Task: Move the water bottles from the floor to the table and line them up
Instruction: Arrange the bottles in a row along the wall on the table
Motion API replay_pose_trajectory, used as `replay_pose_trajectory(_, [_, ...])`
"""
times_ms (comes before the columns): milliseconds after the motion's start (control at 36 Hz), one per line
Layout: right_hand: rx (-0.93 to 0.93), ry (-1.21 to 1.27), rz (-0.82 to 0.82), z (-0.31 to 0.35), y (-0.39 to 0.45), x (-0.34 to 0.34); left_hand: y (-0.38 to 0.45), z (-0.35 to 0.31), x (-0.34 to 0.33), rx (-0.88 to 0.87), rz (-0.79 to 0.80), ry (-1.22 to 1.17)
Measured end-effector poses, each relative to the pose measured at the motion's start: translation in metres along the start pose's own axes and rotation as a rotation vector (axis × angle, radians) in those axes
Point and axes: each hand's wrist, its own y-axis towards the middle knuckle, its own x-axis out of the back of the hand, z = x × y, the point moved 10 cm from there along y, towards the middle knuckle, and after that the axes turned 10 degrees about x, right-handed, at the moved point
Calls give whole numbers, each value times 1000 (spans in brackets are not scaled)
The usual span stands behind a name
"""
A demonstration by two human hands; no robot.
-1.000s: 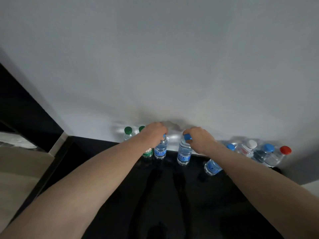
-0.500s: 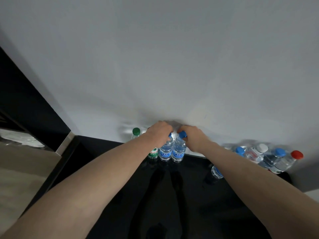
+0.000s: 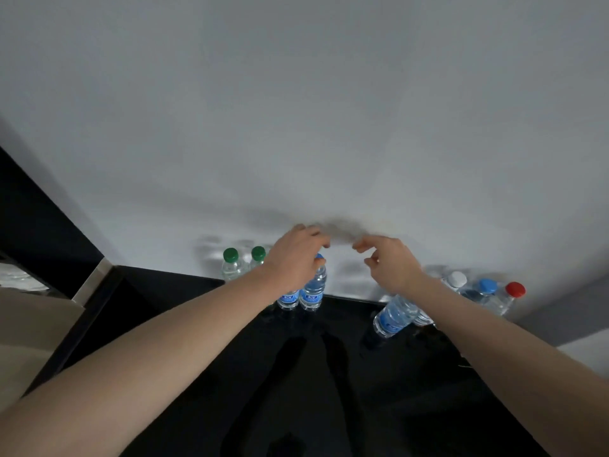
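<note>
Several small water bottles stand along the far edge of a glossy black table [image 3: 329,374], against a white wall. Two green-capped bottles [image 3: 232,267] are at the left. Beside them two blue-labelled bottles [image 3: 313,288] stand side by side. My left hand [image 3: 295,258] hovers over their caps, fingers loosely curled, holding nothing. My right hand [image 3: 390,262] is lifted just right of them, fingers apart and empty. Below my right wrist stands another blue-labelled bottle [image 3: 392,316]. Bottles with white [image 3: 456,280], blue [image 3: 486,288] and red caps [image 3: 512,291] stand at the right.
The white wall [image 3: 296,127] rises right behind the bottle row. A dark panel [image 3: 29,219] and a pale wooden surface [image 3: 23,328] lie left of the table. The table's right edge [image 3: 494,374] runs under my right forearm.
My right hand pushed its blue-capped bottle left until it stood beside the other blue-labelled one, then let go and lifted. My left hand also released and rose above the caps.
</note>
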Motion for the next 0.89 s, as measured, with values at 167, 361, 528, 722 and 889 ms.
replay_pose_trajectory(167, [-138, -172, 66, -85, -63, 42, -2, -96, -44, -80, 173, -167])
replay_pose_trajectory(361, [-172, -246, 189, -125, -85, 41, 3, -164, -117, -69, 327, -126])
replay_pose_trajectory(528, [-113, -315, 246, -130, -72, 23, 18, -178, -127, -28, 306, -110])
replay_pose_trajectory(722, [-112, -447, 328, -135, -56, 4, 30, -143, -112, 36, 319, 5])
replay_pose_trajectory(889, [-170, -542, 340, -144, -50, -6, 30, -101, -98, 50, 263, 168])
